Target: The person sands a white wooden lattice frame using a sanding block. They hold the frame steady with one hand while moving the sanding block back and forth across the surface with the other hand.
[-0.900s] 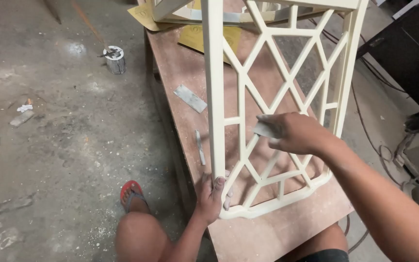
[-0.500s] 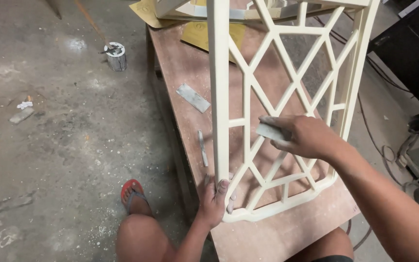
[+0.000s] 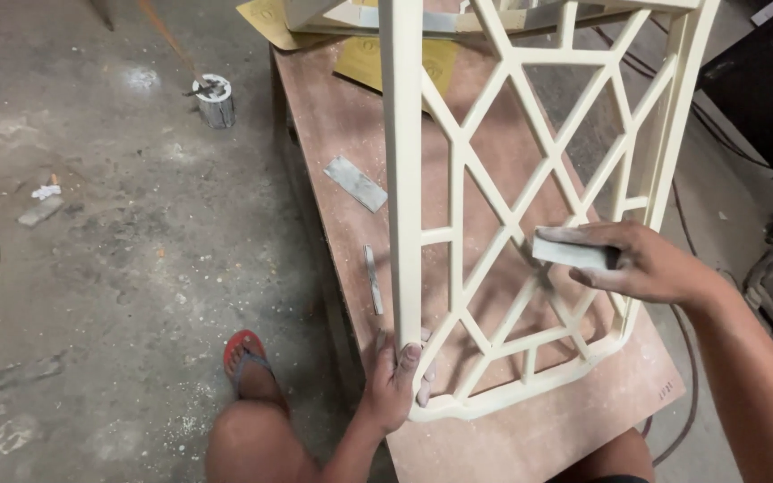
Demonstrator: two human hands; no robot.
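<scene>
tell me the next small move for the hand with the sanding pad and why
Probably bring the right hand and its grey sanding pad against a lattice bar; the pad seems lifted off the cream lattice frame, while the left hand grips its lower corner.

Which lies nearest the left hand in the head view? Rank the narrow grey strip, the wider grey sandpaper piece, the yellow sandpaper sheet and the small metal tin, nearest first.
From the left hand, gripping the cream lattice frame:
1. Narrow grey strip, on the brown bench just above the hand.
2. Wider grey sandpaper piece, farther up the bench.
3. Yellow sandpaper sheet, at the bench's far end.
4. Small metal tin, on the concrete floor, far left.
</scene>
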